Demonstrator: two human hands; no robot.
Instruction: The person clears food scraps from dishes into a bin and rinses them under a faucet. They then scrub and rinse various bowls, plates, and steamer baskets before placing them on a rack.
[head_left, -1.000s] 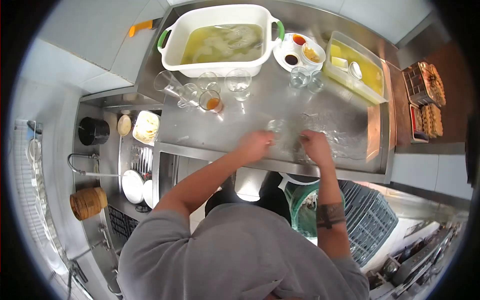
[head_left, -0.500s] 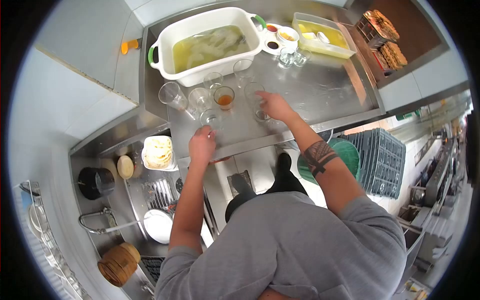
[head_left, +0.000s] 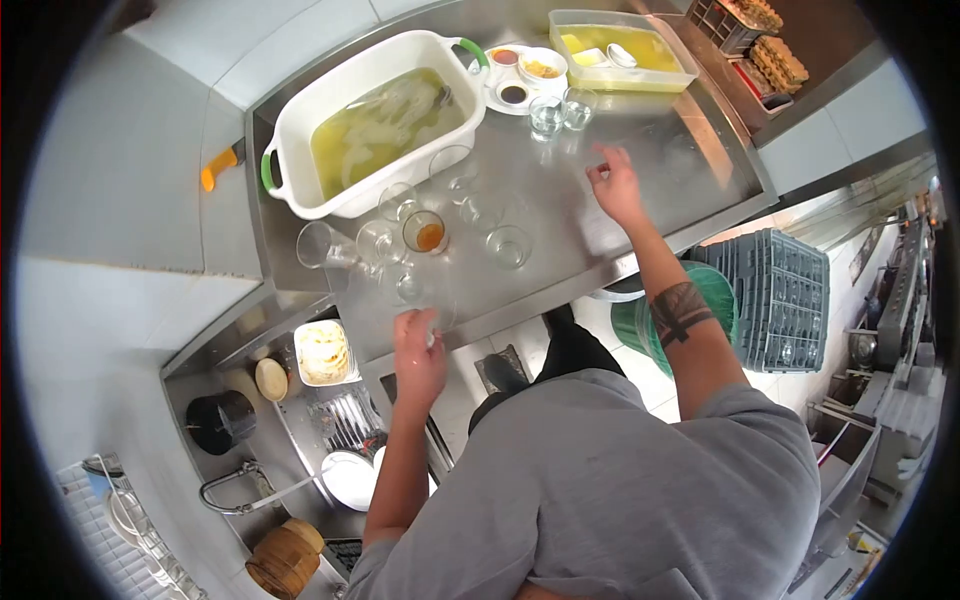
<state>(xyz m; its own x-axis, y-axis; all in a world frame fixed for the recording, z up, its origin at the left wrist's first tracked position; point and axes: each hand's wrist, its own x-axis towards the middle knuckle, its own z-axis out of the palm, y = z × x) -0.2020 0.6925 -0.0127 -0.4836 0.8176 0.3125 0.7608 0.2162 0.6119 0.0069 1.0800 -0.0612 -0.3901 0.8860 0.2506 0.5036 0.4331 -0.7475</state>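
Observation:
My left hand (head_left: pixel 420 352) is at the counter's front edge, its curled fingers around the faint outline of a clear glass (head_left: pixel 408 284). My right hand (head_left: pixel 614 186) is over the steel counter (head_left: pixel 560 215), to the right of the glasses, fingers bent but apart and holding nothing. Between the hands stands a clear glass (head_left: pixel 508 247), with a taller one (head_left: pixel 480 207) behind it. Brown liquid shows in another glass (head_left: pixel 425 232). More clear glasses (head_left: pixel 379 241) are grouped near it, and one (head_left: pixel 325 245) leans or lies at the left.
A white tub (head_left: pixel 290 125) of yellowish liquid is behind the glasses. Beside it are a plate of sauce dishes (head_left: pixel 497 102), two water glasses (head_left: pixel 546 118) and a clear container (head_left: pixel 640 85). A sink (head_left: pixel 310 400) lies left; a green bin (head_left: pixel 640 330) and grey crates (head_left: pixel 775 300) stand right.
My right hand has left the tall glass and moved right across the counter. My left hand has shifted slightly right and nearer my body. The view has turned and shifted.

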